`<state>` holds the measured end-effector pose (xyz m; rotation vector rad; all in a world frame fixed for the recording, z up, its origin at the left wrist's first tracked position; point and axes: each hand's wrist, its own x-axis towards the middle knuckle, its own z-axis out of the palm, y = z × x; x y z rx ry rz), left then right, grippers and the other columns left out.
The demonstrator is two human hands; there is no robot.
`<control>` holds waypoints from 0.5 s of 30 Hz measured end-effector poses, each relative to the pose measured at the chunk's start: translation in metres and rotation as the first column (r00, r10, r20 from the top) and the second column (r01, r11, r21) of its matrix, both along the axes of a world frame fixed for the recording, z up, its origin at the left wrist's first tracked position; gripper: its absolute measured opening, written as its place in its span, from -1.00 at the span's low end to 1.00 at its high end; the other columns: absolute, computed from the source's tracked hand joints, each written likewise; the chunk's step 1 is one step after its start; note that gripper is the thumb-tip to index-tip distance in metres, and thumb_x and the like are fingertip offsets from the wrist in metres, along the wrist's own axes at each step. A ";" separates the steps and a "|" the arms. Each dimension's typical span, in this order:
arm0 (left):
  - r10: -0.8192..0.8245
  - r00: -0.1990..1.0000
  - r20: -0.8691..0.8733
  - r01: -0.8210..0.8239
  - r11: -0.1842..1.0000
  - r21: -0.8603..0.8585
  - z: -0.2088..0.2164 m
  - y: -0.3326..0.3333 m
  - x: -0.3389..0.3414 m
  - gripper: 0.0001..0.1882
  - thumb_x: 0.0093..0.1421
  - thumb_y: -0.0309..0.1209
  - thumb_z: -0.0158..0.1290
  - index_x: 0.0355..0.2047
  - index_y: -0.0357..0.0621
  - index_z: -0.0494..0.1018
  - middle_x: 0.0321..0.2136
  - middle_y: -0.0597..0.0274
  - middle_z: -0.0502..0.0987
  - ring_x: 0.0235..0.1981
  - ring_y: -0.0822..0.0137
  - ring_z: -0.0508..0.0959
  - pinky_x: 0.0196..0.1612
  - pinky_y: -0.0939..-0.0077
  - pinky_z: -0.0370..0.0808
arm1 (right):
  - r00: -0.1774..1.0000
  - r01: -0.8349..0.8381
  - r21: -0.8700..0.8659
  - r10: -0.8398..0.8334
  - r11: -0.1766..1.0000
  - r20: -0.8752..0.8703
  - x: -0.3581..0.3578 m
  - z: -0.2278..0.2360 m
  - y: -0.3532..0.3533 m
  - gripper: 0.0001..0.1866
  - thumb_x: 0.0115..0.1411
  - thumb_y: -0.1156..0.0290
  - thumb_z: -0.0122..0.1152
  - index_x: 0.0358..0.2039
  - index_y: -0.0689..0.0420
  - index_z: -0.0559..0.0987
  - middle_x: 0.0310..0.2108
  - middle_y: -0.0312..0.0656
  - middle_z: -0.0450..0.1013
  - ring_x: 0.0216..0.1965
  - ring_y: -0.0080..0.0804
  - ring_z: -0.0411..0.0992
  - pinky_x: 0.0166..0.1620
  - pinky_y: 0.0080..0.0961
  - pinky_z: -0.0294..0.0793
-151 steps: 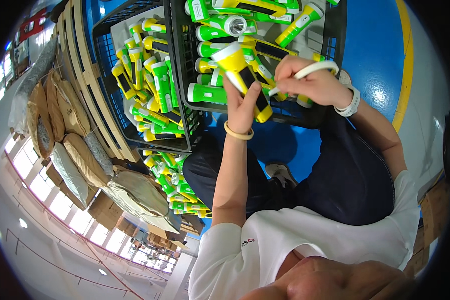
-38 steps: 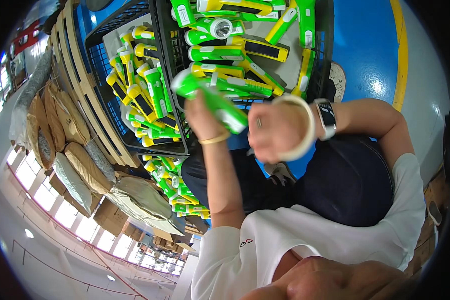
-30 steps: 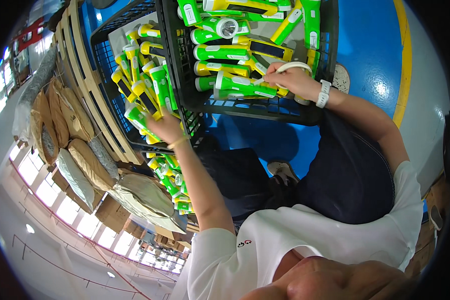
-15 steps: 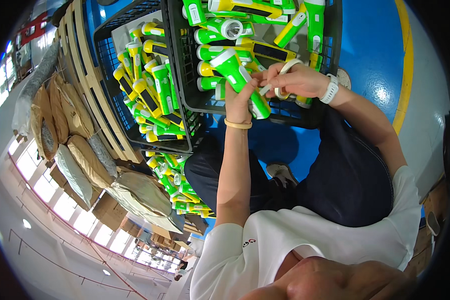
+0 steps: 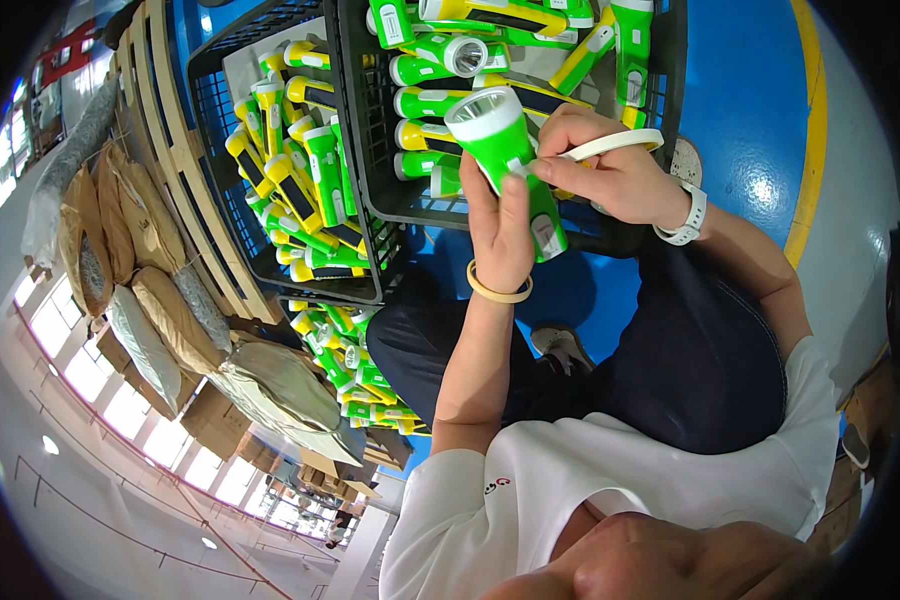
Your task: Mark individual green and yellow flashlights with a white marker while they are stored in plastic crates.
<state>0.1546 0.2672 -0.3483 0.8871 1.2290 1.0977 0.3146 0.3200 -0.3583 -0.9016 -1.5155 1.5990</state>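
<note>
My left hand (image 5: 500, 225) is closed round a green flashlight (image 5: 547, 215) with a white head, its lens end tilted up and away from me. My right hand (image 5: 615, 170) is closed, thumb and fingertips at the flashlight's side by a small white patch. A thin cream ring (image 5: 638, 142), like a narrow roll of tape, sits around the fingers of my right hand. Below both hands stands a black plastic crate (image 5: 410, 215) of green and yellow flashlights, some with dark panels.
Another black crate (image 5: 325, 290) of flashlights stands at left, beside a wooden pallet (image 5: 185, 150). More flashlights (image 5: 355, 365) lie nearer my legs. Brown sacks (image 5: 175, 320) are stacked farther left. A yellow line (image 5: 815, 130) runs along the blue floor (image 5: 740, 100) at right.
The flashlight has turned so its lens shows more, and has shifted slightly right. My right hand has moved right, its fingertips now at the flashlight's side; the cream ring has tilted flatter.
</note>
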 end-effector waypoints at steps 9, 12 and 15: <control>0.198 0.961 0.191 -0.137 0.947 -0.290 0.011 0.007 0.011 -0.63 0.28 -0.20 -0.15 -0.04 -0.20 0.21 -0.43 0.08 0.48 -0.53 0.19 0.56 -0.54 0.37 0.55 | 0.999 -0.031 -0.152 0.036 0.988 0.026 0.007 -0.020 0.013 -0.81 0.11 0.34 0.22 -0.41 0.14 0.42 -0.41 -0.35 0.28 -0.42 -0.63 0.24 -0.38 -0.67 0.23; 0.147 0.965 0.219 -0.082 0.957 -0.280 0.011 0.009 0.001 -0.64 0.22 -0.29 0.00 -0.10 -0.23 0.20 -0.40 0.10 0.47 -0.51 0.27 0.56 -0.48 0.45 0.54 | 0.995 -0.080 -0.200 0.067 0.976 -0.070 0.009 -0.023 0.016 -0.85 0.12 0.38 0.20 -0.43 0.16 0.43 -0.41 -0.35 0.30 -0.41 -0.62 0.25 -0.34 -0.66 0.24; 0.169 0.973 0.159 -0.102 0.927 -0.361 0.006 0.013 -0.007 -0.67 0.21 -0.32 -0.02 -0.13 -0.27 0.22 -0.41 0.12 0.46 -0.55 0.29 0.54 -0.50 0.47 0.53 | 1.000 0.000 -0.135 -0.003 0.991 -0.023 0.002 -0.021 0.013 -0.89 0.09 0.46 0.19 -0.45 0.18 0.44 -0.43 -0.30 0.34 -0.41 -0.53 0.30 -0.33 -0.62 0.27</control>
